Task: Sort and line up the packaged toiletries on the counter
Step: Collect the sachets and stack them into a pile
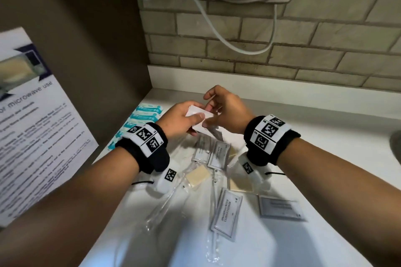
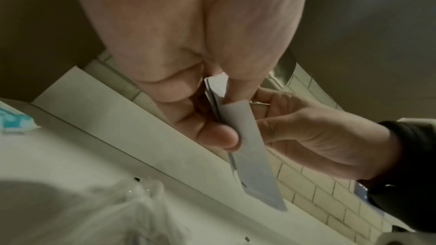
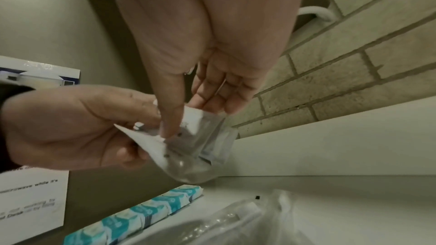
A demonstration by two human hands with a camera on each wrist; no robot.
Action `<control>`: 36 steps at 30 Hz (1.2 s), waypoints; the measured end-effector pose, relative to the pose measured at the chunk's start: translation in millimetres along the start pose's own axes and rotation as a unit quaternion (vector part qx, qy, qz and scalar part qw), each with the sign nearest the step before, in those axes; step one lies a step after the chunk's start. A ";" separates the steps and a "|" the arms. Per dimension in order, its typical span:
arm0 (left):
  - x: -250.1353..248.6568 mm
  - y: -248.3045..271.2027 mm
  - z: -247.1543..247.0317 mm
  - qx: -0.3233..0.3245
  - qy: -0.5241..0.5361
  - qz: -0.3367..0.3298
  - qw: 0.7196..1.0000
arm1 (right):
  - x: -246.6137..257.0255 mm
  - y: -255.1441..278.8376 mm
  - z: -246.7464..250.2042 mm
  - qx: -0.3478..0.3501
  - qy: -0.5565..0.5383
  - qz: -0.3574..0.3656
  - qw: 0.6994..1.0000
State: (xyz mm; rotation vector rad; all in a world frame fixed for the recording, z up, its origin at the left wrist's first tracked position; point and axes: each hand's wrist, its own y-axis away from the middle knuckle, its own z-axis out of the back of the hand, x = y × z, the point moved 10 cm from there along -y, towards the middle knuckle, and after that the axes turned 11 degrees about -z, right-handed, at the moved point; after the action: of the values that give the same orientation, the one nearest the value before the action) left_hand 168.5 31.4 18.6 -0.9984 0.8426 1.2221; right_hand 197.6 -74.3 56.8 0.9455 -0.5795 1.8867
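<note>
Above the back of the white counter [image 1: 325, 158] both hands hold a small stack of white sachets [image 1: 198, 115]. My left hand [image 1: 195, 121] grips the stack with the thumb on top and the fingers beneath; in the left wrist view the sachets [image 2: 250, 146] show edge-on. My right hand [image 1: 209, 110] pinches their right end, its thumb [image 3: 172, 118] pressed on the sachets [image 3: 200, 137]. Teal packets [image 1: 141, 119] lie in a row at the left. Grey shampoo sachets [image 1: 226, 212], wrapped soap bars [image 1: 198, 174] and long clear-wrapped items [image 1: 165, 204] lie scattered below my wrists.
A brown side wall with a microwave notice [image 1: 32, 125] closes the left. A brick wall and a white ledge [image 1: 282, 84] run along the back, with a white cable [image 1: 217, 28] hanging above. A dark object [image 1: 396, 143] shows at the right edge.
</note>
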 end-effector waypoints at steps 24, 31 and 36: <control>39.6 4.5 81.2 0.006 -0.018 -0.036 0.999 | -22.8 49.9 -133.3 0.180 0.445 -0.124 0.868; 31.6 4.9 57.1 0.044 -0.019 -0.047 0.998 | -35.8 86.5 -93.7 0.185 0.497 -0.164 0.832; 29.8 5.1 40.0 0.069 -0.022 -0.042 0.996 | -62.1 84.6 -78.9 0.184 0.461 -0.217 0.841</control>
State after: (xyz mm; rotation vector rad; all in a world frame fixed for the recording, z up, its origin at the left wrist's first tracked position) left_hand 168.1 79.5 4.3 -0.8827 0.8303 1.0951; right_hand 111.1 -90.2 -40.8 0.2457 0.5546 1.7795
